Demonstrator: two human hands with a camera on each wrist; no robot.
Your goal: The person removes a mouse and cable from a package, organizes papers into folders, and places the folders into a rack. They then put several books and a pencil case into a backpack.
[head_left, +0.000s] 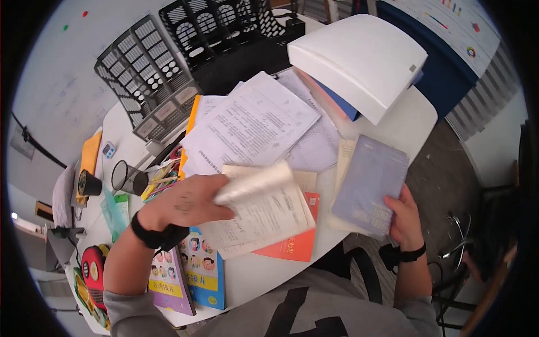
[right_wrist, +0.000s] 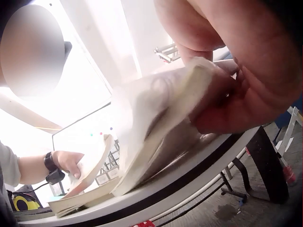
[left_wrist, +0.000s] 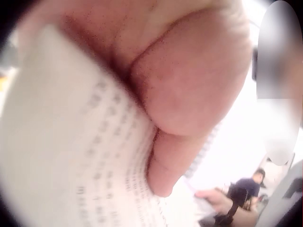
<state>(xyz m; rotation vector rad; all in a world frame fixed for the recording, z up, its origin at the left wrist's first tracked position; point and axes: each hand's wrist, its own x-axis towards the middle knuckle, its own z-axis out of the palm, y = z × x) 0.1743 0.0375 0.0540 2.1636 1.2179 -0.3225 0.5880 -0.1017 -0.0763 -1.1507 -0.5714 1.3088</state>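
In the head view my left hand (head_left: 188, 203) pinches the pages of an open book (head_left: 272, 216) between thumb and fingers. These pages are printed and blurred at their upper edge. The left wrist view has the thumb against a printed page (left_wrist: 94, 142). Beneath the open book, an orange-red booklet (head_left: 295, 247) sticks out. At the table's right edge my right hand (head_left: 405, 218) grips the lower right side of a book with a blue-grey cover (head_left: 370, 182). Its pale page edges (right_wrist: 165, 123) show in the right wrist view. Another cream-paged book (head_left: 343, 151) shows partly behind it.
Printed sheets (head_left: 252, 123) lie beyond the books, with a white box (head_left: 359, 62) at the back right. Black file racks (head_left: 224, 45) stand at the back. A mesh pen cup (head_left: 129, 178) lies on its side at left, and two colourful books (head_left: 205, 281) lie at the front.
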